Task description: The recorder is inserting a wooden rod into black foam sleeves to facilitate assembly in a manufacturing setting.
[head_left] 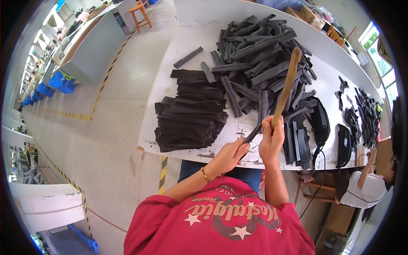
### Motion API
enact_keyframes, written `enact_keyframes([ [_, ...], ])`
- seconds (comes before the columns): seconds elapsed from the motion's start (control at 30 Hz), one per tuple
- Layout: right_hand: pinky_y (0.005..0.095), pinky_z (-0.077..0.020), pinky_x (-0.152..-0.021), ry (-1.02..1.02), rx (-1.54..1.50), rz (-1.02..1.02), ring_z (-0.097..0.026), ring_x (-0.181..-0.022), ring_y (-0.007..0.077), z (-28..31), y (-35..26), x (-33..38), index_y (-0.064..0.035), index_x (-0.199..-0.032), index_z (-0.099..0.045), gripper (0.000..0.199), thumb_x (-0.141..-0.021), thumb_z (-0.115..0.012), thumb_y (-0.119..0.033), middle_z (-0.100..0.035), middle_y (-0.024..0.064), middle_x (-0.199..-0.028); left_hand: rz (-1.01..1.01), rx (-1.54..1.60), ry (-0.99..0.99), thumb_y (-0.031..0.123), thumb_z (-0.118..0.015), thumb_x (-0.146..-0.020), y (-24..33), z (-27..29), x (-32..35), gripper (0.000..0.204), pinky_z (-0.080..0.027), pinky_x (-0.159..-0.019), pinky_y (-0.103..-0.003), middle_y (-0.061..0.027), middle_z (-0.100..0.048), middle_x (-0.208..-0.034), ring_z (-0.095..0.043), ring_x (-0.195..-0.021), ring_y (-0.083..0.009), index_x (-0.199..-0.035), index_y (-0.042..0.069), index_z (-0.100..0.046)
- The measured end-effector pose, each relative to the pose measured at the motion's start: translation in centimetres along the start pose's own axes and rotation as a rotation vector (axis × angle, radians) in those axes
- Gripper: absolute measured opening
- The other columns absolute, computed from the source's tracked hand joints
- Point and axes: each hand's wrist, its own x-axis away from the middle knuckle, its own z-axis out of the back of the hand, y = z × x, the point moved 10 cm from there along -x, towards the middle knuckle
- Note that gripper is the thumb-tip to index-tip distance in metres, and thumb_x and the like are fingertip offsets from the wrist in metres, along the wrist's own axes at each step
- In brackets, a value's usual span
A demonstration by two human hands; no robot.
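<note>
My right hand (272, 142) is closed around the lower part of a long wooden stick (287, 85), which slants up and away over the table. To its left, my left hand (231, 156) pinches a narrow dark fabric strip (253, 134) that runs up toward the right hand. Whether strip and stick touch is hidden by my fingers. Beyond both hands lies a big heap of dark grey rolled fabric tubes (255, 46). A layered stack of flat black fabric pieces (191, 112) sits left of my hands. Beside my right hand are several flat dark strips (296, 142).
A white table (170, 55) with a raised back panel (204, 12) bears everything. Two black curved pouches (321, 123) (344, 144) and a cable (324, 159) are to the right. Farther right, a co-worker in a white shirt (361, 189) sits by another dark pile (367, 114).
</note>
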Motion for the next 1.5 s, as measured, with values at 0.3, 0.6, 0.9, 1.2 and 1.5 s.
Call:
enact_keyframes([
  [0.3, 0.0190, -0.0278, -0.047, 0.294, -0.091, -0.213, -0.032, -0.052, 0.0027, 2.7, 3.0, -5.1, -0.0021, -0.096, -0.055, 0.017, -0.098, -0.049, -0.018, -0.037, -0.0054, -0.061, 0.128, 0.094, -0.150, 0.017, -0.034, -0.098, -4.6, -3.9, 3.5, 0.032, -0.044, -0.057, -0.027, -0.0052, -0.054, -0.065, -0.053, -0.060, -0.0111, -0.077, 0.000, -0.051],
  [0.6, 0.0191, -0.0290, -0.050, -0.316, -0.210, -0.389, -0.035, -0.058, 0.0012, -1.0, 2.4, -5.4, -0.0049, -0.091, -0.055, 0.013, -0.095, -0.054, -0.017, -0.040, -0.0077, -0.067, -0.612, -0.115, 0.649, 0.008, -0.060, -0.086, 8.9, 9.1, 1.4, 0.007, -0.043, -0.062, -0.023, -0.0045, -0.058, -0.086, -0.052, -0.068, -0.0103, -0.089, 0.001, -0.059],
  [0.9, 0.0175, -0.0274, -0.053, -0.450, -0.439, -0.415, -0.035, -0.062, 0.0016, -4.1, 1.0, -2.7, -0.0040, -0.091, -0.054, 0.017, -0.089, -0.064, -0.018, -0.039, -0.0076, -0.070, -0.321, 0.319, 0.261, 0.003, -0.062, -0.086, 5.3, 7.2, -5.1, 0.006, -0.044, -0.069, -0.020, 0.0011, -0.056, -0.088, -0.053, -0.077, -0.0054, -0.091, 0.001, -0.060],
  [1.2, 0.0170, -0.0277, -0.053, -0.359, -0.573, -0.583, -0.036, -0.062, 0.0006, -5.8, 5.4, 1.4, -0.0066, -0.086, -0.055, 0.016, -0.085, -0.069, -0.013, -0.043, -0.0088, -0.069, -0.190, 0.713, 0.405, 0.023, -0.045, -0.100, 1.1, 7.2, -5.8, 0.026, -0.039, -0.072, -0.018, 0.0021, -0.056, -0.088, -0.049, -0.078, -0.0041, -0.093, 0.003, -0.060],
  [1.5, 0.0231, -0.0399, -0.043, -0.285, -0.502, -0.570, -0.049, -0.048, 0.0070, -6.3, 7.7, -0.4, -0.0011, -0.088, -0.052, 0.014, -0.087, -0.064, -0.010, -0.050, -0.0006, -0.063, 0.039, 0.451, 0.207, 0.020, -0.054, -0.095, -2.3, 2.5, -4.2, 0.021, -0.040, -0.049, -0.020, 0.0016, -0.052, -0.072, -0.049, -0.058, -0.0040, -0.106, 0.001, -0.053],
])
